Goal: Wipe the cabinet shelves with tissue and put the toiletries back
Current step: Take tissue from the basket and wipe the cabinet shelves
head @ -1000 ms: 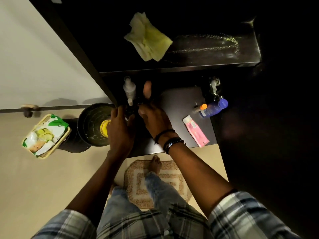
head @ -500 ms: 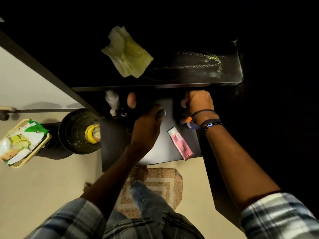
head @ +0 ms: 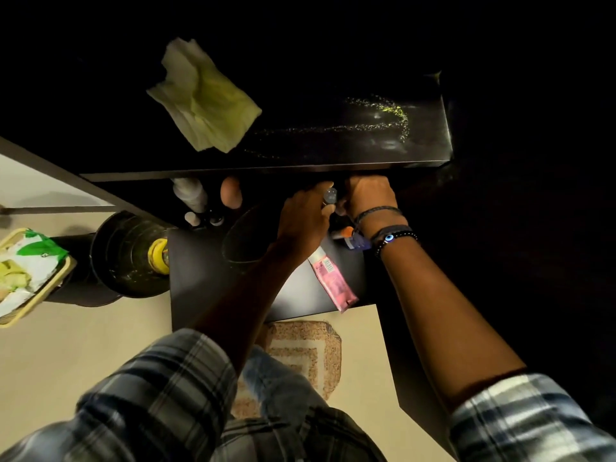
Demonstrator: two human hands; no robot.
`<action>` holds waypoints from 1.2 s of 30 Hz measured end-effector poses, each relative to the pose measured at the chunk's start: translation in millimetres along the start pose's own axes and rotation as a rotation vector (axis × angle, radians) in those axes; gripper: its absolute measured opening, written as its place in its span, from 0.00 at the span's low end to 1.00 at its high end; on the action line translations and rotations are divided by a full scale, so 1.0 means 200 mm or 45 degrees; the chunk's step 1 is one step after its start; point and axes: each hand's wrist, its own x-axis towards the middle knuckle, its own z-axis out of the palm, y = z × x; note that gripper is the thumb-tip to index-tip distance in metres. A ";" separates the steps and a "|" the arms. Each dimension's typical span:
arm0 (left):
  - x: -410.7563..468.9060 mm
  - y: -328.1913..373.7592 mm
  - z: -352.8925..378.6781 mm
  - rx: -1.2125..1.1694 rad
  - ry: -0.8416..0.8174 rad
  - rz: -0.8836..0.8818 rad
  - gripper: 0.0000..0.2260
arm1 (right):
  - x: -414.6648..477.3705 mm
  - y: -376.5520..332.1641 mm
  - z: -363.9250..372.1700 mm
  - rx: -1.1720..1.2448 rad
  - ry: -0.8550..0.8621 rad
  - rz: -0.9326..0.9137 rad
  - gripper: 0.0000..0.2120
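Observation:
A crumpled pale yellow tissue [head: 203, 98] lies on the dark upper shelf [head: 333, 170], beside a streak of wet droplets. On the lower shelf [head: 206, 281], my left hand [head: 303, 221] grips a dark bottle with a round grey cap [head: 330, 196], just under the upper shelf's edge. My right hand [head: 368, 195] reaches in next to it; its fingertips are hidden in the dark. A blue bottle with an orange cap [head: 353, 240] lies by my right wrist. A pink tube [head: 331, 281] lies near the shelf's front edge.
A white pump bottle [head: 191, 195] and a peach rounded item [head: 230, 195] stand at the lower shelf's back left. A dark bin [head: 126, 258] and a tray holding a wipes pack [head: 30, 271] sit on the floor at the left. A patterned rug [head: 310, 355] lies below.
My left hand carried the dark bottle from the shelf's left towards the right. My right hand moved right to the blue bottle, then came back left to meet the left hand.

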 end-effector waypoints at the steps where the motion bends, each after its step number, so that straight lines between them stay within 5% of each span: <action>1: 0.00 0.00 -0.01 -0.012 0.019 0.020 0.19 | 0.00 0.00 0.00 0.011 0.000 0.007 0.12; 10: -0.06 -0.01 -0.07 -0.019 0.052 0.052 0.18 | -0.04 0.00 -0.06 0.105 -0.034 0.021 0.13; 15: -0.23 -0.09 -0.25 -0.093 0.359 0.001 0.11 | -0.12 -0.12 -0.08 0.564 0.121 0.072 0.15; 23: -0.42 -0.31 -0.55 0.385 0.672 -0.035 0.17 | -0.19 -0.56 0.00 0.573 0.090 -0.514 0.20; 30: -0.30 -0.41 -0.60 0.776 0.221 -0.185 0.25 | -0.15 -0.63 0.06 0.251 0.115 -0.626 0.12; 34: -0.28 -0.36 -0.66 0.405 0.332 -0.229 0.09 | -0.12 -0.62 0.03 0.176 0.053 -0.644 0.11; 36: -0.28 -0.34 -0.70 0.375 0.338 -0.173 0.09 | -0.09 -0.59 0.03 0.176 0.036 -0.630 0.12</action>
